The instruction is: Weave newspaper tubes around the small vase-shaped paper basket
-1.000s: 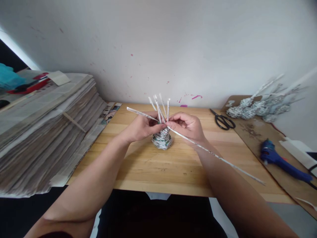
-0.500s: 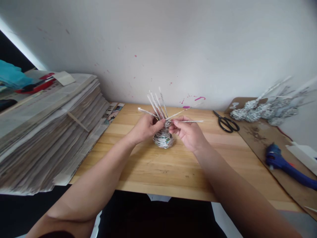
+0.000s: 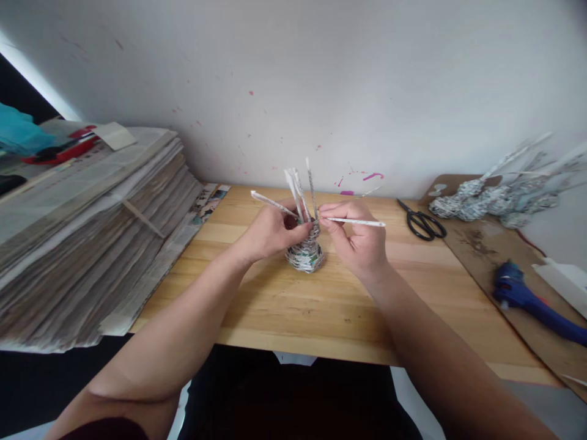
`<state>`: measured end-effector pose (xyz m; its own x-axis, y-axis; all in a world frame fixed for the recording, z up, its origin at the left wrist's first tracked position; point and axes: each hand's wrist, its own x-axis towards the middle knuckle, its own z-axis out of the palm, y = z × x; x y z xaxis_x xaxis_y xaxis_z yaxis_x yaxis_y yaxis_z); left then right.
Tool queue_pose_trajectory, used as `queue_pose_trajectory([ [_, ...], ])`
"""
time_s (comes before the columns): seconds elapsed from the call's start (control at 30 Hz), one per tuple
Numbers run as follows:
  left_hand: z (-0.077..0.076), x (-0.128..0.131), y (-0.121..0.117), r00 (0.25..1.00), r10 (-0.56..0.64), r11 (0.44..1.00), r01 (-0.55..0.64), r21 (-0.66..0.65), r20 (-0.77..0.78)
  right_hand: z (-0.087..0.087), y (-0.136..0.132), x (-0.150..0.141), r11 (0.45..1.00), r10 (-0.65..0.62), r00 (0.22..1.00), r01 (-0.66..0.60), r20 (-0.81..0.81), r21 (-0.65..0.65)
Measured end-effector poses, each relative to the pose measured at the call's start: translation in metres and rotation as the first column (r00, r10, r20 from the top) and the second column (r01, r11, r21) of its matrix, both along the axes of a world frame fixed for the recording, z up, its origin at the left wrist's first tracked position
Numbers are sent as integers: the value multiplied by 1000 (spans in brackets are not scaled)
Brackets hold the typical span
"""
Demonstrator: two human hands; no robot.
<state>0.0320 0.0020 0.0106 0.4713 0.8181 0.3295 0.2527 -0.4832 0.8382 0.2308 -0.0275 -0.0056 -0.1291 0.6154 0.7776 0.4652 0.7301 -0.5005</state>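
1 woven paper vessel point(image 3: 305, 258), midway along the table point(image 3: 284, 318), neck gripped by left hand point(image 3: 273, 232); 1 paper strip point(image 3: 360, 221), pinched by right hand point(image 3: 360, 247); my worry: hard tugging could kink it or slacken the weave

Rough, ridged woven-paper piece point(image 3: 305, 260); smooth wooden tabletop point(image 3: 284, 311); matt, rough-edged newspaper stack point(image 3: 101, 250); smooth plastic glue gun point(image 3: 527, 299)

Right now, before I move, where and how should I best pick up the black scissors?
Probably take the scissors by their loop handles, with your right hand coming from the near side once it is free. They lie on the wooden tabletop with the loops nearer you and the blade tips pointing away toward the wall.
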Motion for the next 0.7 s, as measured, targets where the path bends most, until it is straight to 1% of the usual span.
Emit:
queue_pose_trajectory([
  [0.07,0,1,-1,1000,-12,1000,12,11,4,0,0,0,1000,8,1000,-8,1,6],
  [0.2,1,2,-2,1000,-15,1000,15,7,1,2,-2,-1,998,-29,999,30,21,-52],
  [0.3,3,2,-4,1000,-20,1000,20,3,9,5,-3,-1,999,-24,1000,25,15,-46],
  [0.43,4,1,-6,999,-38,999,38,-4,11,8,-2,-3,996,-19,999,15,-50,-86],
  [0.5,3,-1,-5,998,-59,998,59,-25,20,8,0,-3,988,24,993,-40,-112,-147],
  [0.57,3,-3,-3,995,-93,994,95,-55,43,8,4,-3,964,88,979,-130,-182,-231],
  [0.7,4,-7,1,977,-178,974,192,-122,114,11,11,1,864,177,935,-298,-308,-407],
])
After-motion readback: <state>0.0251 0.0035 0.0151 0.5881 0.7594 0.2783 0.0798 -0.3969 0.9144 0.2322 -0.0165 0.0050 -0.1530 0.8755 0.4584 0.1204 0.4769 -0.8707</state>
